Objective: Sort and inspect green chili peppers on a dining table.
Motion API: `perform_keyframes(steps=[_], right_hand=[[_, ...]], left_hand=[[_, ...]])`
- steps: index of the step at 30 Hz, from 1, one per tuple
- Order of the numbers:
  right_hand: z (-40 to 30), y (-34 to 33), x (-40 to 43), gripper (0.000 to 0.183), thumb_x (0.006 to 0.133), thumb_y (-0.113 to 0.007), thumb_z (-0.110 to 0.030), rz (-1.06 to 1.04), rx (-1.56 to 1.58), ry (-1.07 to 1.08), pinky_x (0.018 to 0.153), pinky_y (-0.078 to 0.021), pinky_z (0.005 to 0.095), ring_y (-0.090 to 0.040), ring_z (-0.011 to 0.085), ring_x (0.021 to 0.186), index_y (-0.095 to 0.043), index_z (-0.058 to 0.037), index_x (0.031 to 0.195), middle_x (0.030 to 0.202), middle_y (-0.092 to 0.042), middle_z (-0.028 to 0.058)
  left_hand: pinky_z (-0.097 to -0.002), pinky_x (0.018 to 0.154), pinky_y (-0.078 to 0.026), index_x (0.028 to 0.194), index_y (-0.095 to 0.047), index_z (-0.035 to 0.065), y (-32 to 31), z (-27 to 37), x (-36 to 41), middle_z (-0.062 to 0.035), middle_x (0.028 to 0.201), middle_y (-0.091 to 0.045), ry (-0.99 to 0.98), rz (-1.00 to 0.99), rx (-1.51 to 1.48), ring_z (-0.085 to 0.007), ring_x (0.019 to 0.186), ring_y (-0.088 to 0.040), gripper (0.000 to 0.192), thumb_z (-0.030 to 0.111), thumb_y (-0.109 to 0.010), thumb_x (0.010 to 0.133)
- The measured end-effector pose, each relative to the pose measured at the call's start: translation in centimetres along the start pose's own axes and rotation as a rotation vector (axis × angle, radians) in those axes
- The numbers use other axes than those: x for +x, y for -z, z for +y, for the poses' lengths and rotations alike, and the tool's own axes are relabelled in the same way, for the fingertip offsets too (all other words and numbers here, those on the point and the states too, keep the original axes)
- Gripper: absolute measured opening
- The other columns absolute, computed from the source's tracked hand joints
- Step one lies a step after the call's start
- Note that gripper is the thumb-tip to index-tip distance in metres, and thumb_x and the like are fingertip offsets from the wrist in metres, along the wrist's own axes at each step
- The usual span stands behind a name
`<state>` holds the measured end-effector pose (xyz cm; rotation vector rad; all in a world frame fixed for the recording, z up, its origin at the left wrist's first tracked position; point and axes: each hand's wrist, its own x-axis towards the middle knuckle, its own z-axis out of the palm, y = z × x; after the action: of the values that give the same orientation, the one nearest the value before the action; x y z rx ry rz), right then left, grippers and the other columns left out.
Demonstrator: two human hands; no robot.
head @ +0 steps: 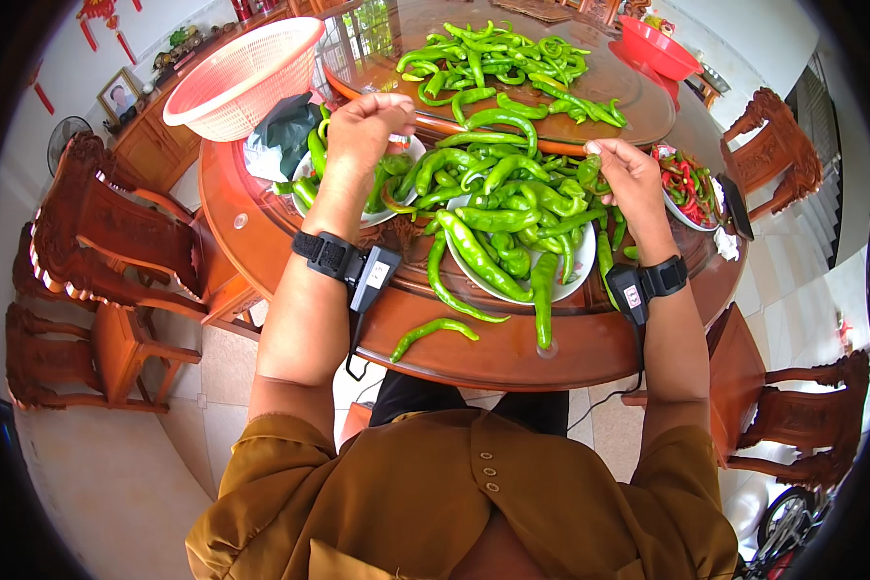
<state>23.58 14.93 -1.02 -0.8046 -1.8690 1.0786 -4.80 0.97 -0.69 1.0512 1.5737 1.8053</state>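
Note:
My right hand [634, 177] pinches a dark green pepper [589, 174] at the right side of a large heap. That heap of long green chili peppers [496, 217] covers most of a white plate [586, 270] in front of me. Over a second white plate [380, 220], on the left, my left hand [366, 134] is raised with its fingertips drawn together. Whether anything small is between them cannot be made out. More green peppers lie in that plate, partly hidden by my forearm. A single curved pepper [435, 337] rests near the table's front edge.
Another pile of green peppers [493, 58] lies on the glass turntable [645, 119]. A pink plastic basket [250, 80] and a dark plastic bag [284, 134] stand at left. At right are a plate of red peppers [685, 185], a phone-like dark object [736, 206] and a red basin [660, 47].

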Motion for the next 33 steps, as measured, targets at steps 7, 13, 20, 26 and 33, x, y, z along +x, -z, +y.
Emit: perform_keyframes(steps=[7, 13, 20, 26, 33], right_hand=[[0.3, -0.4, 0.1, 0.033, 0.086, -0.062, -0.037, 0.002, -0.105, -0.100, 0.040, -0.0367, 0.0201, -0.044, 0.0026, 0.048, -0.068, -0.0047, 0.093, 0.058, -0.050, -0.0068], [0.6, 0.1, 0.2, 0.034, 0.087, -0.061, -0.036, -0.024, -0.181, -0.077, 0.039, -0.0341, 0.0222, -0.042, 0.0038, 0.044, -0.066, -0.0028, 0.082, 0.053, -0.046, -0.0049], [0.8, 0.7, 0.4, 0.033, 0.086, -0.062, -0.035, -0.098, -0.237, -0.072, 0.041, -0.0346, 0.0236, -0.043, 0.0050, 0.045, -0.067, -0.0027, 0.080, 0.053, -0.048, -0.0037], [1.5, 1.0, 0.5, 0.029, 0.085, -0.064, -0.032, -0.114, -0.314, -0.018, 0.042, -0.0348, 0.0243, -0.044, 0.0051, 0.046, -0.067, -0.0028, 0.082, 0.052, -0.048, -0.0025], [0.3, 0.8, 0.3, 0.027, 0.084, -0.066, -0.030, -0.032, -0.179, -0.051, 0.043, -0.0399, 0.0209, -0.046, 0.0028, 0.049, -0.067, -0.0037, 0.080, 0.056, -0.050, -0.0058]], left_hand=[[-0.0320, 0.077, -0.048, 0.103, -0.063, 0.0036, 2.0, -1.3, 1.7, -0.0115, 0.097, -0.065, -0.387, 0.577, 0.278, -0.0211, 0.084, -0.061, 0.037, 0.016, -0.073, 0.070], [-0.0371, 0.089, -0.044, 0.109, -0.061, 0.0033, 3.2, -1.8, 2.1, -0.0185, 0.106, -0.062, -0.177, 0.570, 0.488, -0.0303, 0.102, -0.058, 0.049, 0.022, -0.075, 0.066], [-0.0323, 0.089, -0.042, 0.114, -0.058, 0.0013, 2.1, -2.2, 1.7, -0.0194, 0.114, -0.057, -0.107, 0.393, 0.377, -0.0257, 0.106, -0.055, 0.051, 0.018, -0.074, 0.068], [-0.0303, 0.088, -0.042, 0.116, -0.057, 0.0018, 1.9, -2.3, 1.7, -0.0133, 0.111, -0.056, -0.153, 0.318, 0.279, -0.0219, 0.105, -0.053, 0.052, 0.008, -0.075, 0.068], [-0.0291, 0.086, -0.044, 0.111, -0.062, 0.0033, 1.3, -1.1, 0.8, -0.0111, 0.108, -0.060, -0.182, 0.305, 0.456, -0.0180, 0.101, -0.055, 0.047, 0.005, -0.075, 0.066]])
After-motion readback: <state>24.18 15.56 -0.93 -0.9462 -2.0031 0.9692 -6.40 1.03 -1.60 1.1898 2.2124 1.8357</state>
